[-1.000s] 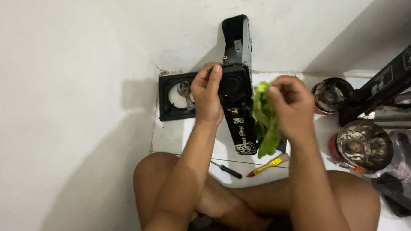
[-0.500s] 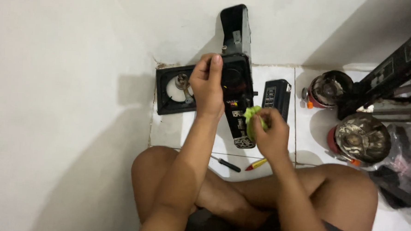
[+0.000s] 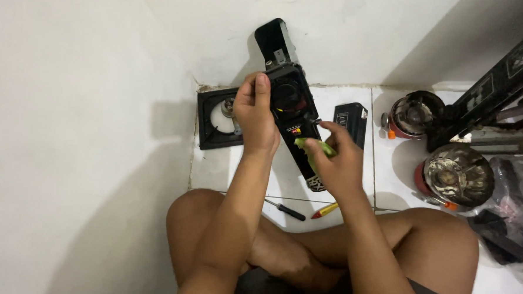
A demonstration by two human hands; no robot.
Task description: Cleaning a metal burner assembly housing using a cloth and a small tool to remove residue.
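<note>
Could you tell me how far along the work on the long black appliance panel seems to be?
Partly along, it seems. The black panel is already stood on end, gripped by the left hand. In hand: the right hand presses a green cloth against it. Apparently left: the black square part, small black cover and two screwdrivers lie loose on the floor tiles.

Bare tile (image 3: 237,169) left; burners (image 3: 457,176) crowd the right.

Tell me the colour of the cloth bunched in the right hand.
The cloth in the right hand is light green, seen in the head view.
</note>
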